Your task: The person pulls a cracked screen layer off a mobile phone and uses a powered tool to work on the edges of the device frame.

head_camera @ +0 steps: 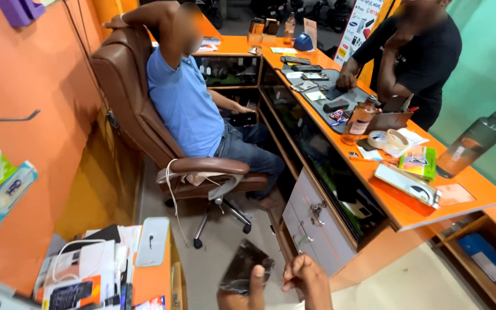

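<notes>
Dark pouch — pinched in left hand.

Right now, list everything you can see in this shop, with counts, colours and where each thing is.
counter: one, orange, L-shaped, right
swivel chair: one, brown, left of counter
seated person: one, blue shirt, in chair, holding a dark phone
standing person: one, black shirt, behind counter
bottle: one, clear with amber liquid, on counter
tape roll: one, whitish, beside bottle
green box: one, on counter near corner
grey bottle: one, dark cap, right counter edge
desk: one, orange, bottom left, covered with papers and cables
dark plastic pouch: one, bottom centre
left hand: holding the pouch
right hand: closed, beside the pouch
</notes>
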